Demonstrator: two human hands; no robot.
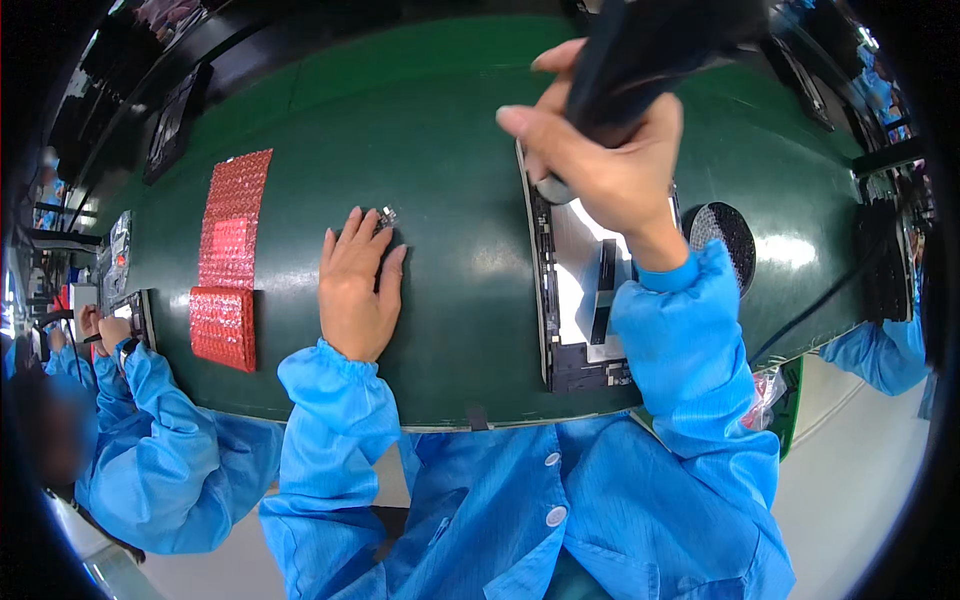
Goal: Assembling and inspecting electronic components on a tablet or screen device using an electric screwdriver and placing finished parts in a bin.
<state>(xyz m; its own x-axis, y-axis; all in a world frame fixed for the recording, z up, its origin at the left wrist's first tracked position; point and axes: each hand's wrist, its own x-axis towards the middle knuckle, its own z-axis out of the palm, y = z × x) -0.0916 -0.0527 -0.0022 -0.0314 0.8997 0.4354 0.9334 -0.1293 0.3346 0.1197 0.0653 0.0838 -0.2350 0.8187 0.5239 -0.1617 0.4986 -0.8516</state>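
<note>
My right hand (pixel 610 170) is raised at the upper right, with its fingers wrapped round a thick black handheld tool (pixel 640 70). The tool is blurred and runs off the top of the view, so its exact kind does not show. Below it lies an opened flat electronic device (pixel 570 365) with a dark frame, a shiny silver plate and a black strip; my forearm covers part of it. My left hand (pixel 352 285) rests palm down on the green mat (pixel 450 330), fingers stretched out. By its fingertips is a small cluster of tiny metallic parts (pixel 388 216).
Red bubble wrap (pixel 235 230) lies left of my left hand. A round black dish (pixel 735 235) stands right of the device, and a black cable (pixel 815 310) crosses the mat's right side. Co-workers in blue sleeves sit at left (pixel 180 450) and right (pixel 870 355).
</note>
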